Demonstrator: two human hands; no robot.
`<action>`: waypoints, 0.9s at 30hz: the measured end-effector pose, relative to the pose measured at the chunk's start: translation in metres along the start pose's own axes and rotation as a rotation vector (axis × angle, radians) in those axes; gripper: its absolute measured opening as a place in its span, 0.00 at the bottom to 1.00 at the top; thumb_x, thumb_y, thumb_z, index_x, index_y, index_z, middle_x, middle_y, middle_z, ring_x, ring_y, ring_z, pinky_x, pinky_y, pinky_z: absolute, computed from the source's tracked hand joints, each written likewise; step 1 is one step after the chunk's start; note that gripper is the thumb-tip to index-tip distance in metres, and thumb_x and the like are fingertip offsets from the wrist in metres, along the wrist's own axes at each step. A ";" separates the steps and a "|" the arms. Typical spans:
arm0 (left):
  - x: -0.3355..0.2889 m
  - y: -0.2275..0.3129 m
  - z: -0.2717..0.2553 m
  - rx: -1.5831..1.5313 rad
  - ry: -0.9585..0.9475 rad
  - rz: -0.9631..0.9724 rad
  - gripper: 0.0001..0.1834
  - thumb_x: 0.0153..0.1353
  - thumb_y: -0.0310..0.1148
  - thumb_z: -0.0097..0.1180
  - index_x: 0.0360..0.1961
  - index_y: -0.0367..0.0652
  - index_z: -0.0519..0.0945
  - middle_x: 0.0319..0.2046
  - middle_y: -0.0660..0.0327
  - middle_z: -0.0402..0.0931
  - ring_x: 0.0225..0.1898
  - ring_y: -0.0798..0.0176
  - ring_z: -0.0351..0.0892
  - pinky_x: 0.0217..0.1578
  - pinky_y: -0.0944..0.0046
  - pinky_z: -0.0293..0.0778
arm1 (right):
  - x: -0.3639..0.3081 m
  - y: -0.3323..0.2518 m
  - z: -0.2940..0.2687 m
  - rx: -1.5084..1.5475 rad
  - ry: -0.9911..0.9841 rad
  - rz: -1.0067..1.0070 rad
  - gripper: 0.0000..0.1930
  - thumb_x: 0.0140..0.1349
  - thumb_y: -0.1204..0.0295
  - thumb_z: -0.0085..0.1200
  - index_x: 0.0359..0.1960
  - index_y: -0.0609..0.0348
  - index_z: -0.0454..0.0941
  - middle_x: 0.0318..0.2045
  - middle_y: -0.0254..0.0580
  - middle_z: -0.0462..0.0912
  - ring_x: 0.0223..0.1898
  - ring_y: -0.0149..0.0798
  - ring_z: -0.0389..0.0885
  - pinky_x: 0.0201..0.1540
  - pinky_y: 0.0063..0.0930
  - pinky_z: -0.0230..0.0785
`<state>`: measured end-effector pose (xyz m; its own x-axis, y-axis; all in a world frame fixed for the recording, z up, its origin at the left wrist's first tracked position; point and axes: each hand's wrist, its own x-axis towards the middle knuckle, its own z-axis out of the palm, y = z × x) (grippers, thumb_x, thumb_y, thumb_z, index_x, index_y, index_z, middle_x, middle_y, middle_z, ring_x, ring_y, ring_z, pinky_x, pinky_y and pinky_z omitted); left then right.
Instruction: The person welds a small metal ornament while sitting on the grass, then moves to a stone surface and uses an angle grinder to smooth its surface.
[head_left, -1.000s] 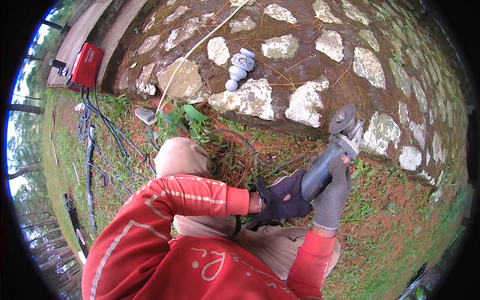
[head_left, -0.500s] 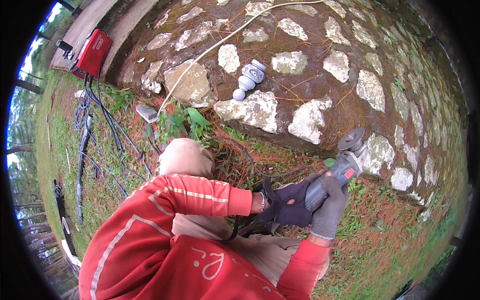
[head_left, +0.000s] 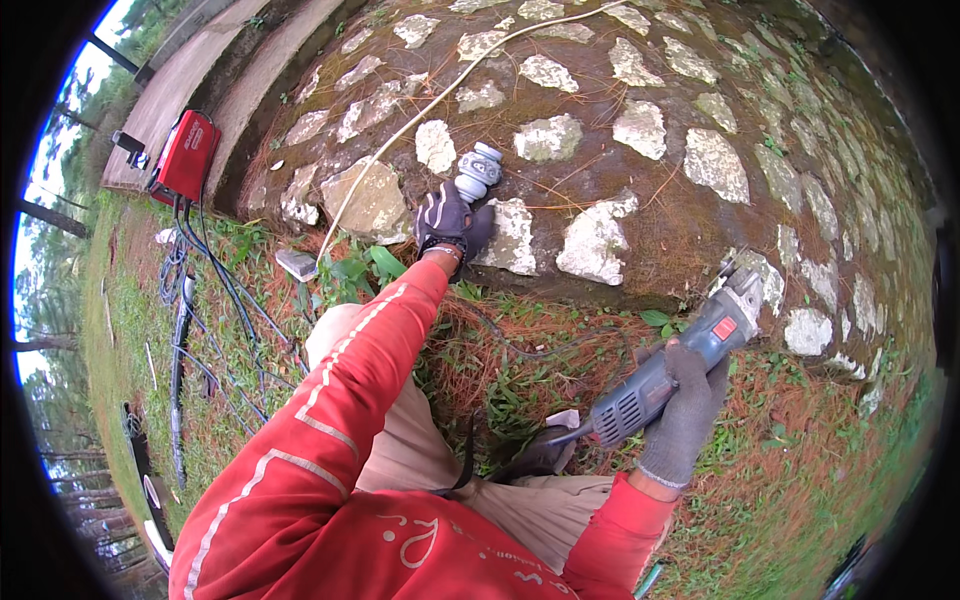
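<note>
A pale grey, turned ornament with rounded bulges and a ringed top (head_left: 479, 172) is lying on a sloping surface of whitish stones set in brown, mossy mortar (head_left: 600, 182), its lower end disappearing behind the left hand (head_left: 452, 222). That hand, wearing a dark glove with light stripes on the fingers, is reaching to the near end of the ornament; its fingers are hiding the contact, so whether they are closing around it cannot be told. The right hand (head_left: 690, 405), in a grey knitted glove, is gripping a blue-grey angle grinder with a silver metal head and a red label (head_left: 650, 388), to the right of the ornament and nearer the person. The grinder is slanting, its head pointing up and to the right; its disc is hardly showing.

A cream-coloured, thin cable (head_left: 440, 96) is curving across the stones to the left of the ornament and beyond it. Farther left of the ornament, a red, box-shaped machine (head_left: 186, 155) is standing by a grey concrete ledge (head_left: 165, 100), with dark cables (head_left: 225, 275) trailing from it onto the grass. Broad green leaves (head_left: 385, 262) are growing nearer the person than the ornament, slightly to its left.
</note>
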<state>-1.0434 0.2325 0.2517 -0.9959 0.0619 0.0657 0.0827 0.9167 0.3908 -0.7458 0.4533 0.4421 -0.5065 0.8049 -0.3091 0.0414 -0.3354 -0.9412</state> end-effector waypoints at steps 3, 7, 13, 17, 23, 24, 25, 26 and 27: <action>0.013 -0.009 0.009 -0.096 0.031 0.075 0.30 0.64 0.58 0.68 0.48 0.38 0.83 0.45 0.40 0.87 0.49 0.32 0.86 0.54 0.38 0.80 | -0.002 -0.001 -0.007 -0.053 -0.018 0.013 0.29 0.63 0.74 0.62 0.66 0.67 0.69 0.38 0.52 0.85 0.32 0.46 0.90 0.34 0.39 0.83; 0.024 0.028 -0.011 -0.374 -0.235 0.165 0.35 0.66 0.55 0.67 0.63 0.37 0.83 0.53 0.45 0.89 0.55 0.44 0.89 0.59 0.48 0.81 | -0.002 -0.008 -0.017 -0.069 0.016 -0.016 0.28 0.62 0.75 0.62 0.64 0.68 0.70 0.36 0.51 0.85 0.31 0.45 0.89 0.32 0.38 0.83; 0.060 0.081 -0.013 -0.635 -0.765 0.381 0.20 0.70 0.44 0.73 0.57 0.48 0.84 0.46 0.67 0.86 0.43 0.72 0.81 0.40 0.65 0.78 | 0.007 -0.011 -0.041 -0.289 -0.062 -0.122 0.25 0.58 0.78 0.63 0.58 0.66 0.71 0.38 0.48 0.84 0.30 0.43 0.88 0.32 0.39 0.83; 0.091 0.101 -0.005 -0.665 -0.950 0.427 0.22 0.78 0.52 0.61 0.59 0.46 0.86 0.47 0.61 0.84 0.44 0.67 0.82 0.45 0.62 0.78 | 0.007 -0.021 -0.041 -0.518 -0.105 -0.088 0.28 0.55 0.77 0.70 0.57 0.63 0.73 0.41 0.43 0.83 0.37 0.34 0.85 0.42 0.33 0.81; 0.101 0.103 0.043 -0.647 -0.655 0.633 0.40 0.72 0.66 0.60 0.66 0.39 0.85 0.57 0.45 0.88 0.60 0.48 0.87 0.63 0.52 0.80 | 0.020 -0.001 -0.032 -1.009 -0.185 -0.340 0.31 0.53 0.73 0.73 0.58 0.63 0.72 0.42 0.45 0.84 0.38 0.38 0.84 0.44 0.37 0.80; 0.090 0.113 0.033 -0.594 -0.632 0.626 0.42 0.71 0.67 0.59 0.63 0.36 0.87 0.57 0.44 0.88 0.59 0.49 0.87 0.63 0.53 0.80 | 0.021 0.007 -0.028 -1.092 -0.173 -0.360 0.33 0.52 0.73 0.73 0.60 0.64 0.72 0.43 0.49 0.85 0.39 0.43 0.86 0.45 0.40 0.81; 0.085 0.119 0.023 -0.541 -0.602 0.626 0.43 0.70 0.68 0.58 0.60 0.33 0.88 0.57 0.43 0.88 0.58 0.50 0.87 0.62 0.53 0.79 | 0.019 0.012 -0.020 -1.173 -0.159 -0.388 0.35 0.52 0.72 0.74 0.62 0.64 0.72 0.45 0.53 0.86 0.40 0.47 0.88 0.46 0.44 0.82; 0.085 0.117 0.018 -0.571 -0.608 0.623 0.43 0.70 0.67 0.59 0.61 0.33 0.88 0.58 0.41 0.87 0.59 0.48 0.87 0.63 0.53 0.79 | 0.018 0.017 -0.011 -1.187 -0.155 -0.370 0.35 0.52 0.72 0.74 0.62 0.64 0.72 0.45 0.53 0.86 0.40 0.47 0.88 0.46 0.44 0.82; 0.087 0.111 0.018 -0.597 -0.614 0.617 0.43 0.70 0.66 0.59 0.61 0.32 0.87 0.60 0.40 0.86 0.59 0.47 0.87 0.63 0.53 0.79 | 0.018 0.022 0.000 -1.214 -0.221 -0.347 0.38 0.52 0.72 0.73 0.66 0.64 0.71 0.47 0.57 0.87 0.45 0.54 0.90 0.49 0.46 0.82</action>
<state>-1.1212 0.3463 0.2846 -0.6091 0.7930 -0.0040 0.4192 0.3263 0.8472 -0.7538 0.4605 0.4156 -0.7750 0.6232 -0.1046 0.5756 0.6279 -0.5239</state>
